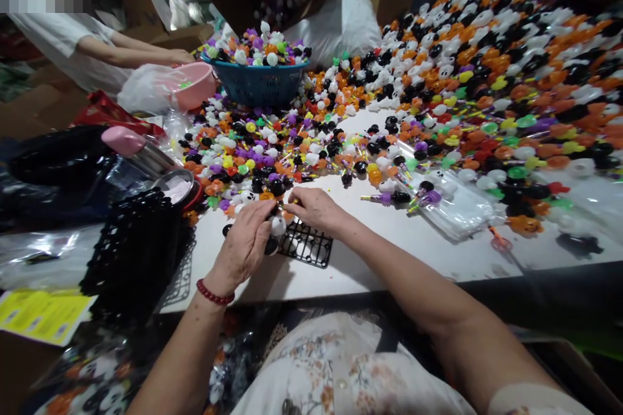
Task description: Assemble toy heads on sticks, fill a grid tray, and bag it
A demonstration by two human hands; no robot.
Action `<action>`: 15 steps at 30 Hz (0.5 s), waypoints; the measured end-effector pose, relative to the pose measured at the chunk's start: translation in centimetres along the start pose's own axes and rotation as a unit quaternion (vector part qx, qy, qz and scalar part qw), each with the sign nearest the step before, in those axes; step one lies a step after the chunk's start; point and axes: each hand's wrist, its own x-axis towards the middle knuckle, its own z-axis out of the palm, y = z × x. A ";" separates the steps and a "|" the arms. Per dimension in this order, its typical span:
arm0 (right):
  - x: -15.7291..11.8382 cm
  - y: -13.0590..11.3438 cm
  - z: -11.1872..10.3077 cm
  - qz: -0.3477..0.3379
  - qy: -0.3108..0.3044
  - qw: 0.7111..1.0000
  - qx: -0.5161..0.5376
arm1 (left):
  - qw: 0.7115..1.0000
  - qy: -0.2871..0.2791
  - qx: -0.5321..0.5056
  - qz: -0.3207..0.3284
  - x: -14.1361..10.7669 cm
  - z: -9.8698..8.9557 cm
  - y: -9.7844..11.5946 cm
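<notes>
My left hand (pixel 246 243), with a dark red bead bracelet (pixel 214 293) at its wrist, curls over small white and black plastic novelty figures at the table's front. A white figure (pixel 278 225) shows beside its thumb. My right hand (pixel 316 206) is bent in a pinch just to the right, its fingertips close to the left ones; what lies between them is hidden. Beneath the right hand lies a black plastic grid tray (pixel 316 253) with round and square openings. An orange figure (pixel 267 196) sits just beyond my left fingertips.
Novelty figures heap the right (pixel 457 45). A blue basket (pixel 260 81) of them stands behind, beside a pink bowl (pixel 195 85). Black grid trays (pixel 131 246) are stacked left, near a pink-lidded flask (pixel 141 152). Plastic bags (pixel 457 207) lie right. A co-worker's arm (pixel 126 52) reaches in.
</notes>
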 end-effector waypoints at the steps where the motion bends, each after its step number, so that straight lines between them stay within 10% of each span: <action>1: 0.3 -0.1 0.2 -0.005 -0.004 1.000 0.003 | 1.000 -0.001 0.002 0.002 0.0 0.1 0.0; 15: 1.0 -0.8 2.5 0.033 -0.043 0.995 0.081 | 0.994 -0.041 0.075 0.067 0.7 0.9 -1.1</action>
